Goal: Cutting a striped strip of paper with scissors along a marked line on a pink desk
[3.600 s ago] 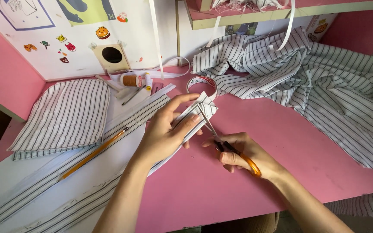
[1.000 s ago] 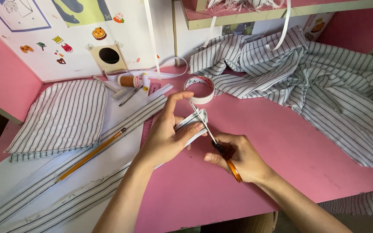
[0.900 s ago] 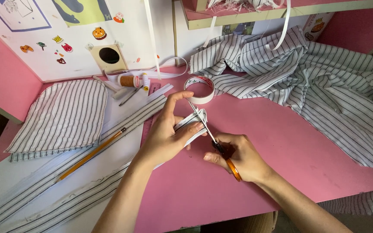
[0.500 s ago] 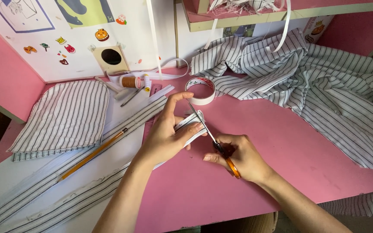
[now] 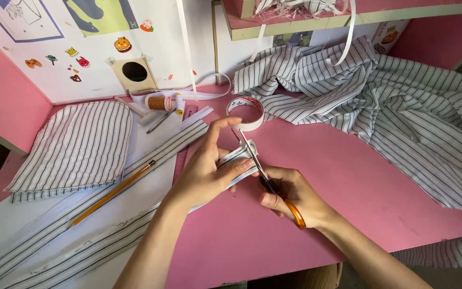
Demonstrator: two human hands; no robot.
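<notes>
Pink tabletop (image 5: 348,187), seen from above. Near its middle, a left hand (image 5: 207,171) in a closed grip on a folded piece of white fabric with thin dark stripes (image 5: 239,160), thumb on top, index finger raised over the fold. Just right of that fold, a right hand (image 5: 290,192) with its grip closed through the orange handles of small scissors (image 5: 266,171); silver blades narrowly parted, tips pointing up and away, lying against the fold's right edge.

Just beyond the fold, a roll of white tape (image 5: 245,112) flat on the tabletop. Left of the fold, long striped fabric strips (image 5: 81,214) on a white sheet, with a yellow pencil (image 5: 116,190) lying across them and a rounded striped fabric panel (image 5: 78,147) farther left. Beyond those, a small spool of tan thread (image 5: 159,103). Right of the fold and well apart, a large rumpled heap of the same striped cloth (image 5: 402,107).

Risks, as a judgement: left thumb and index fingertip sit very close to the blade line, so a quick snip could nick skin. A thick fold held only by fingertips could slip or twist, sending the cut off the stripe line or through layers meant to stay whole. Blade tips pointing toward the tape roll could catch it if pushed forward.
</notes>
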